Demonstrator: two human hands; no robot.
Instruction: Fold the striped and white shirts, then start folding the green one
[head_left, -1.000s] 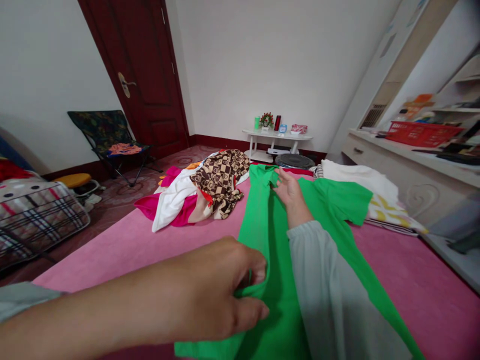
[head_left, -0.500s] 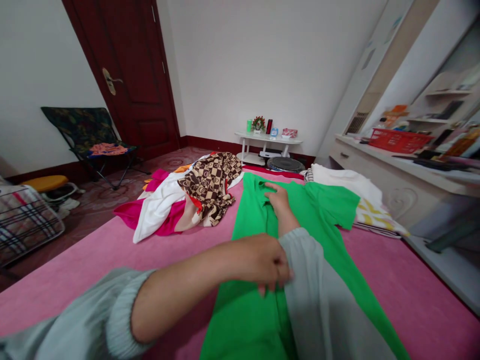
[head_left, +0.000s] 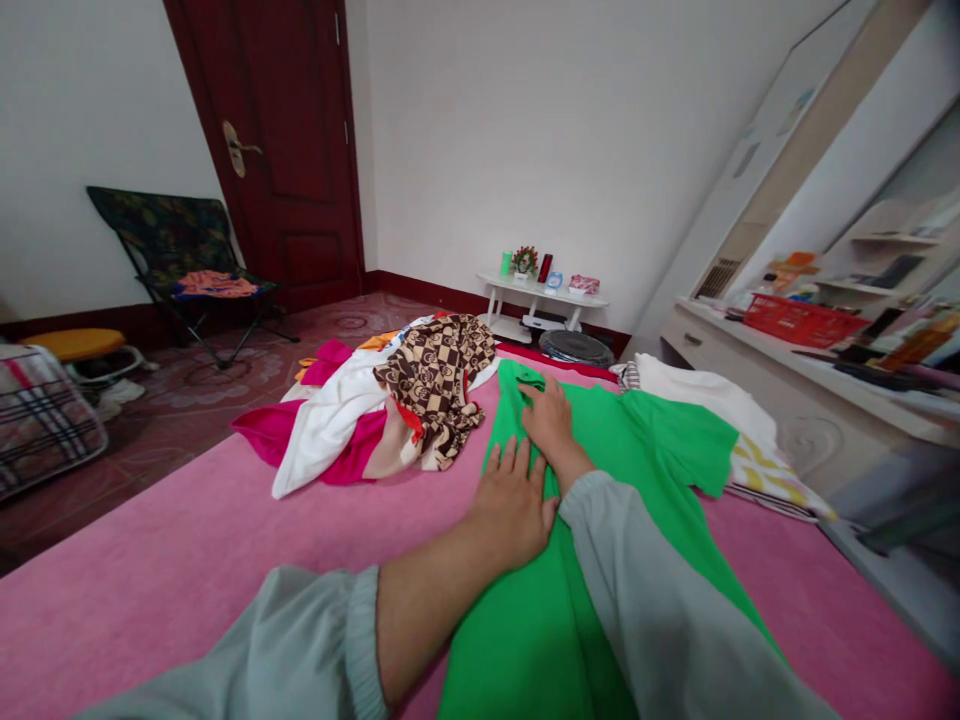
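Note:
A green short-sleeved T-shirt [head_left: 637, 470] lies on the pink bedspread [head_left: 337, 540], its left side folded inward over the body. My left hand [head_left: 517, 505] rests flat on the folded part, fingers spread and pointing away from me. Just beyond it, my right hand [head_left: 549, 418] touches the cloth near the collar, its fingers stretched out and partly hidden by the hand itself. Neither hand grips the cloth. One sleeve of the shirt extends out to the right.
A heap with a brown checked garment [head_left: 435, 375] and a white garment [head_left: 322, 420] lies left of the shirt. Folded clothes [head_left: 697, 395] sit to the right. Farther off stand a small white table [head_left: 540, 288], a camouflage chair [head_left: 180, 240] and a dresser [head_left: 750, 350] with a red basket [head_left: 802, 318].
My left hand has come down from above the shirt, moved forward and opened flat on it. My right hand stays near the collar. The view has shifted slightly.

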